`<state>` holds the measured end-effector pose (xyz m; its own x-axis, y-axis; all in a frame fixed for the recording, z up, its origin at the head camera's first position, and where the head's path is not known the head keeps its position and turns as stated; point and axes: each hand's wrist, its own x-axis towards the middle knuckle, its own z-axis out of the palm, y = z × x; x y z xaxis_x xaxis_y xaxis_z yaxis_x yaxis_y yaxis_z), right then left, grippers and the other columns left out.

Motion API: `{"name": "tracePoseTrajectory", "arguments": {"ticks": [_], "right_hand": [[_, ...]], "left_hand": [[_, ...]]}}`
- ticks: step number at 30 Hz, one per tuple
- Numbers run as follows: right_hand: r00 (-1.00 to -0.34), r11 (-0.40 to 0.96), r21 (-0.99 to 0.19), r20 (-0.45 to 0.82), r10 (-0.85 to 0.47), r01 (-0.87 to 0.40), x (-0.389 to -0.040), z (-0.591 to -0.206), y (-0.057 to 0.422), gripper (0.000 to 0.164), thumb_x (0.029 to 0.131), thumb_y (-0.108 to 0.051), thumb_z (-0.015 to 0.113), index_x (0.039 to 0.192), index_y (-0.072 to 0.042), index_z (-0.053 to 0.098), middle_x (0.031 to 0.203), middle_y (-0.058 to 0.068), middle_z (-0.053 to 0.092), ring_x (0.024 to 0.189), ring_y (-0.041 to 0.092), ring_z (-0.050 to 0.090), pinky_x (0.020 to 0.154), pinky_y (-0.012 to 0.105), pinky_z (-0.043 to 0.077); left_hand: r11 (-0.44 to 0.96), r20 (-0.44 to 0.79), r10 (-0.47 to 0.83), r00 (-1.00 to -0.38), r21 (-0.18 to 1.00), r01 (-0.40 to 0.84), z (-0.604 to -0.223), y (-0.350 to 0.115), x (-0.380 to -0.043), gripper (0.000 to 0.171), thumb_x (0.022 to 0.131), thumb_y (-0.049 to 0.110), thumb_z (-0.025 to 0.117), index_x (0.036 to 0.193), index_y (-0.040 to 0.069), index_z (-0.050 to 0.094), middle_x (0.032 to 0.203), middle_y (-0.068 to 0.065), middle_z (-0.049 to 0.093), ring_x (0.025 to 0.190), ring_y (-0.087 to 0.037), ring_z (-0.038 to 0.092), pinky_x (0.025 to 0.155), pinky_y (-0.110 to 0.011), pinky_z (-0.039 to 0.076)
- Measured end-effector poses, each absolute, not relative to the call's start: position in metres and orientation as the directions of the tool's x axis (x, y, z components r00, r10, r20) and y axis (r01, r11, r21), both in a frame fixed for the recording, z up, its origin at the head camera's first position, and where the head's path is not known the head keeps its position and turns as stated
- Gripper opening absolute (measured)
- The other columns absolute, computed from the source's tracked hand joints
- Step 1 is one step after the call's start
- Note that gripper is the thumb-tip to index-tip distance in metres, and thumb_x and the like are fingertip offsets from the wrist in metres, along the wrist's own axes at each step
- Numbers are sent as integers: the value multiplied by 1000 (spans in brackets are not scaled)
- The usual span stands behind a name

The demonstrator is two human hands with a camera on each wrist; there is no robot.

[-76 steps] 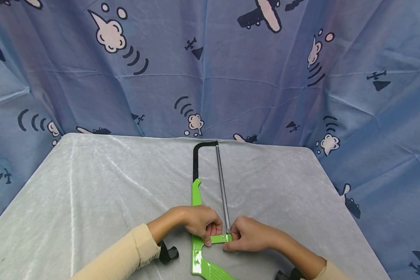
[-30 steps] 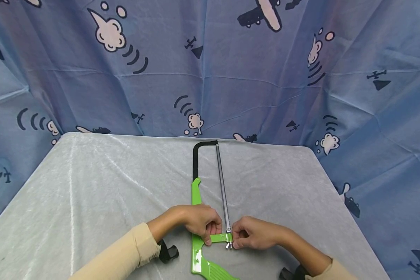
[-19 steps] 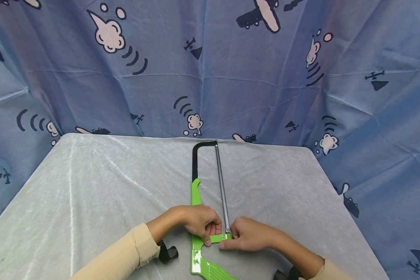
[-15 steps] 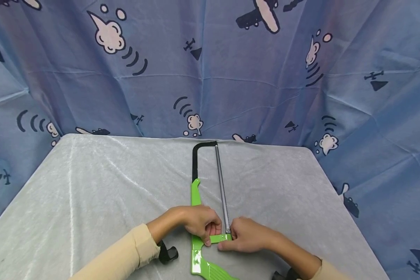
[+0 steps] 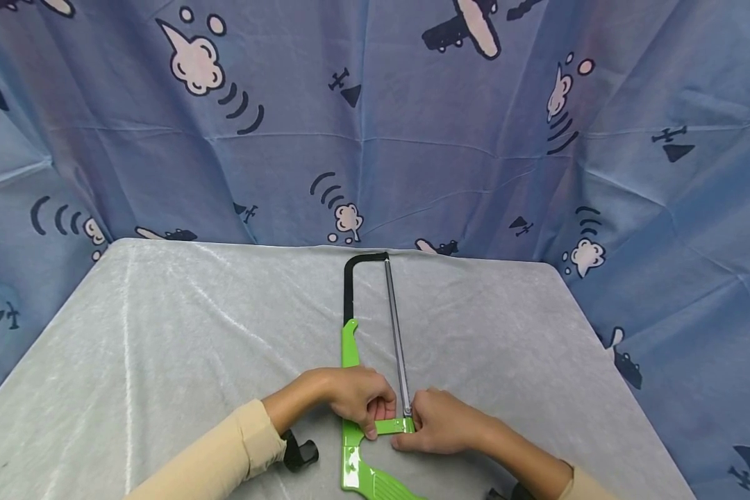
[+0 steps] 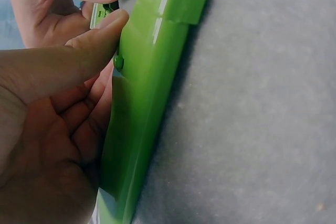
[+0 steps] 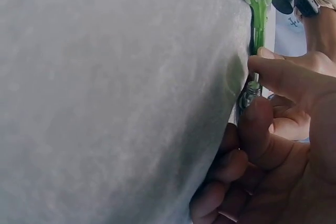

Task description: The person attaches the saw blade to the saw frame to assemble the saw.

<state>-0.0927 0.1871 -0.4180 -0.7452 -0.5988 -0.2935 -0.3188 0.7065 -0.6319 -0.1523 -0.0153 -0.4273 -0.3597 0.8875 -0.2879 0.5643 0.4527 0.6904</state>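
A hacksaw (image 5: pixel 350 347) with a green-and-black frame lies on the cloth, its handle towards me and its grey blade (image 5: pixel 396 326) on the right. My left hand (image 5: pixel 359 392) grips the short green crossbar between thumb and fingers; the left wrist view shows the thumb pressed to the green frame (image 6: pixel 147 77). At the crossbar's right end is my right hand (image 5: pixel 446 420). Its thumb and index finger pinch a small metal wing nut (image 7: pixel 249 95), seen in the right wrist view. In the head view that nut is hidden by the thumb.
A pale grey velvety cloth (image 5: pixel 225 333) covers the table. Behind and beside it hangs a blue patterned curtain (image 5: pixel 275 160). A black wrist device (image 5: pixel 301 453) sits under the left sleeve.
About a second ago the wing nut showed beside the right fingertips. Since then the right hand has turned, its thumb moving left over the nut. The left hand and hacksaw stay put.
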Motion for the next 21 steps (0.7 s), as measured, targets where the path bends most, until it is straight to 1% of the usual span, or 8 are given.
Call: {"name": "tracePoseTrajectory", "arguments": {"ticks": [10, 21], "right_hand": [[-766, 713, -620, -268, -584, -326, -92, -420, 187, 48, 78, -30, 76, 48, -23, 39, 41, -21, 28, 38, -7, 23, 36, 14, 18], [-779, 721, -616, -264, -569, -318, -91, -422, 189, 46, 76, -30, 75, 48, -24, 39, 41, -21, 29, 38, -7, 24, 37, 15, 19]], "left_hand": [[451, -287, 889, -357, 684, 574, -428, -15, -153, 24, 76, 11, 86, 83, 18, 64, 66, 14, 56, 61, 3, 52, 60, -14, 45], [448, -287, 890, -355, 693, 564, -428, -15, -153, 24, 77, 10, 85, 84, 18, 65, 67, 14, 57, 62, 3, 53, 61, -14, 46]]}}
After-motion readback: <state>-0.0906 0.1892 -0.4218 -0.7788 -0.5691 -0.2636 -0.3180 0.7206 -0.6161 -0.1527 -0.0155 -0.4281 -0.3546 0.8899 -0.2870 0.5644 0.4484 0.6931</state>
